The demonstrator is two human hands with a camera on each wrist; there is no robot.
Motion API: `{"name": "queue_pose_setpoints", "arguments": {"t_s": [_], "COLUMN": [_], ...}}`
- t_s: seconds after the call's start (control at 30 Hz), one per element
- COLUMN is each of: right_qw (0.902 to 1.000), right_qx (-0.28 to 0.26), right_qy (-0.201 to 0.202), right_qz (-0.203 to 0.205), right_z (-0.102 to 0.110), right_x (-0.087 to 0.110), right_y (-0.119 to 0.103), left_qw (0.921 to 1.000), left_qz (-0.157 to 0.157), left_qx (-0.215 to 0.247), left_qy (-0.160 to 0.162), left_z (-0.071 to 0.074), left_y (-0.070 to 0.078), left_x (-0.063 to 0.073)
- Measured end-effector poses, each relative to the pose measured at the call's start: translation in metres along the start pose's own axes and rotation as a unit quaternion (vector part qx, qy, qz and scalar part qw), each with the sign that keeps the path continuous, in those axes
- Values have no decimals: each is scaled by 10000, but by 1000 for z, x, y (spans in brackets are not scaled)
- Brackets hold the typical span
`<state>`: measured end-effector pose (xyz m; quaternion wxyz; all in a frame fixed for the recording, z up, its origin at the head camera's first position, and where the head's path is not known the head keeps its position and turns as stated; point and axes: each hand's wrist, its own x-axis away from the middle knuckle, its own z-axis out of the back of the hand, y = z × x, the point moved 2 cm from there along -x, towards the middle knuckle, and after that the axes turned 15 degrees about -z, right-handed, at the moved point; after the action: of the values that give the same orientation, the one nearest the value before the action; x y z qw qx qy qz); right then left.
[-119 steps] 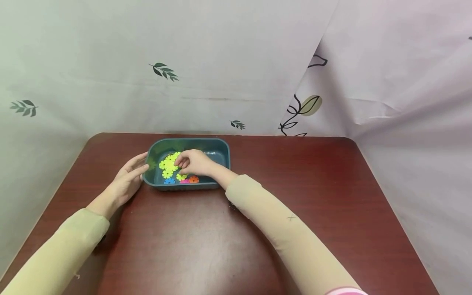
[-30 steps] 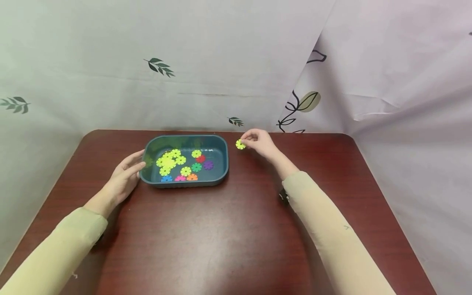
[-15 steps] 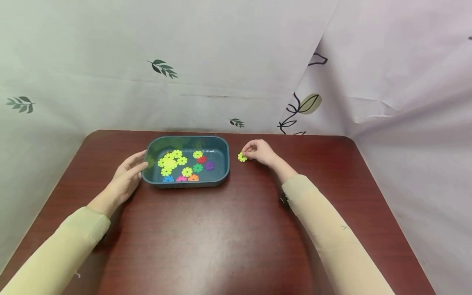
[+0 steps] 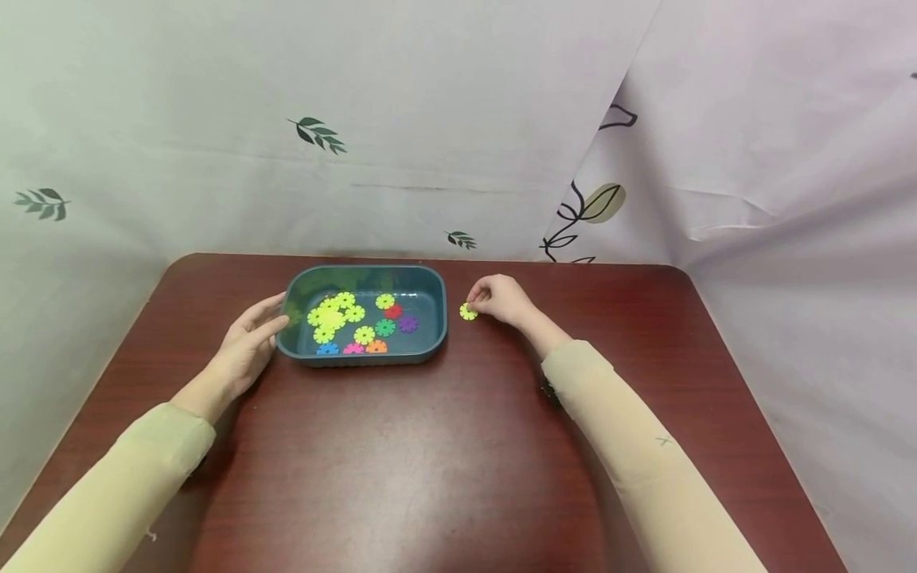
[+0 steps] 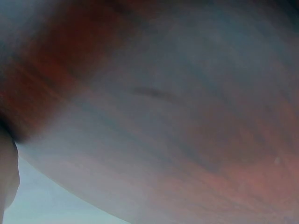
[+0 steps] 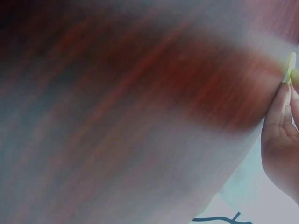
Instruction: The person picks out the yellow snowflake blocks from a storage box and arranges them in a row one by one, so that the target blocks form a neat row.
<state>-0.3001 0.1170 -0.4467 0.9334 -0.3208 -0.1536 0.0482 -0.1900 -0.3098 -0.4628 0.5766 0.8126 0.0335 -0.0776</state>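
Observation:
My right hand [image 4: 505,299] pinches a yellow notched snowflake disc [image 4: 467,313] low over the table, just right of a dark teal tray [image 4: 427,314]. The disc [image 6: 291,65] shows edge-on between thumb and fingertips at the right wrist view's edge. At the tray's left end, my left hand [image 4: 247,342] rests with its fingers extended along the outer wall and its thumb by the rim. Inside the tray, a cluster of yellow discs [image 4: 331,320] lies on the left. A red disc [image 4: 393,312], a green disc [image 4: 384,327] and a purple disc [image 4: 408,324] are farther right.
A blue disc [image 4: 327,348], a pink disc [image 4: 353,348] and an orange disc [image 4: 376,347] lie by the tray's near wall. The brown table [image 4: 401,461] meets a pale leaf-printed curtain [image 4: 401,143] behind and at the sides.
From inside the tray, my right hand has moved right and out, now with a yellow disc; it then came lower and slightly nearer me. The left hand stays at the tray.

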Motion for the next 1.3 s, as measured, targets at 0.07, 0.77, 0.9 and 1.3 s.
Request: {"name": "queue_pose_setpoints", "arguments": {"t_s": [0.07, 0.77, 0.9, 1.3], "right_qw": [10000, 9962, 9939, 9912], "right_qx": [0, -857, -1088, -1185], "right_qy": [6, 177, 162, 288], "right_qz": [-3, -46, 23, 506], "right_z": [0, 8, 12, 27], "right_x": [1, 0, -1, 0], "right_y": [0, 5, -2, -53], "left_qw": [10000, 9998, 9998, 9998], "left_qz": [-26, -121, -167, -63], "left_qx": [24, -180, -118, -191], "left_qy": [-9, -50, -54, -43], "left_z": [-1, -1, -1, -1], "left_y": [0, -2, -2, -1], "left_x": [0, -1, -2, -2]}}
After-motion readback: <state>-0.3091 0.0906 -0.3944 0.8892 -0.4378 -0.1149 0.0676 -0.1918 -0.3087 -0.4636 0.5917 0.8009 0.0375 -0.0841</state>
